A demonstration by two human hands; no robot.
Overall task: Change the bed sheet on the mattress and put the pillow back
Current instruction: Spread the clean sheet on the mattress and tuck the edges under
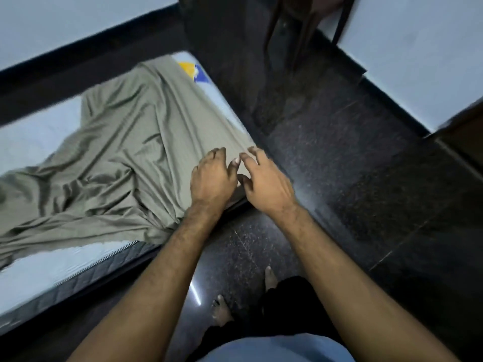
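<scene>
A white mattress (36, 273) with a grey zipped side lies on the dark floor at the left. An olive-green bed sheet (125, 158) is spread loosely and wrinkled over part of it, leaving bare mattress at the near and far left. My left hand (213, 178) rests fingers-down on the sheet at the mattress's near right corner. My right hand (266, 184) hovers beside it over the same corner, fingers apart and holding nothing. No pillow is in view.
A yellow and blue label (194, 71) shows on the mattress's far corner. Dark wooden furniture legs (300, 35) stand on the black speckled floor (352, 152) beyond. Pale walls with a dark skirting run behind the mattress. My bare feet (222, 308) stand next to the mattress edge.
</scene>
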